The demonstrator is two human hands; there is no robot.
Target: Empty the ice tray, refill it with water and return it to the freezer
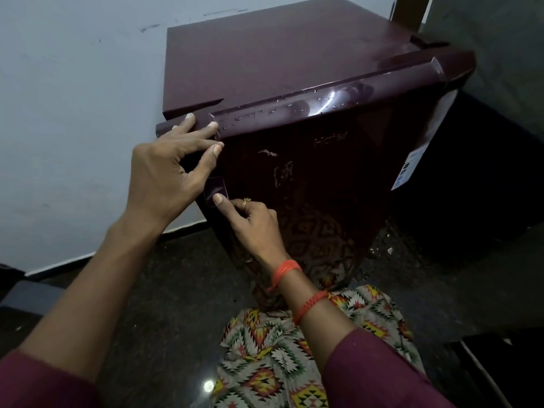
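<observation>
One maroon fridge (323, 172), door closed, stands by the wall (73, 98). Two hands touch it: left hand (164, 172), fingers straight, holding nothing, on the door's top corner; right hand (256, 228) pressing one forefinger (228, 203) to a square panel (216, 187), other fingers curled empty. Two orange threads (285, 272), one ring (246, 202).

Fridge (279, 54) on floor (191, 275), wall (73, 98) at left.
</observation>
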